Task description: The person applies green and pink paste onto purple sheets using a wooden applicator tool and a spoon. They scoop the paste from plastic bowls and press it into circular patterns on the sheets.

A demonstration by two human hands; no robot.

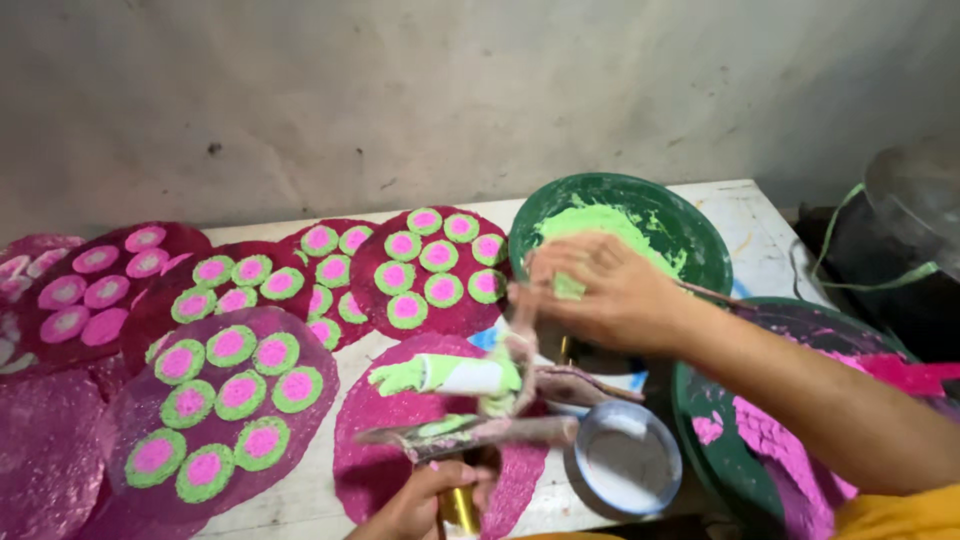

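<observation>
My left hand (425, 505) is at the bottom edge, closed around the brass handle of a paste-smeared tool (470, 432) with several tube-like arms. One white tube (465, 376) has a green tip. The tool hovers over a plain magenta disc (385, 415). My right hand (600, 295) reaches across from the right, its fingertips pinched on a bit of green paste (567, 287) at the near rim of a green bowl (700, 235) that holds light green paste.
Several magenta discs dotted with pink-and-green rounds (230, 395) cover the left of the white table (745, 215). A second green bowl (700, 450) with pink paste sits at right, and a small metal bowl (625, 460) lies near it. A dark lidded pot (905, 230) stands far right.
</observation>
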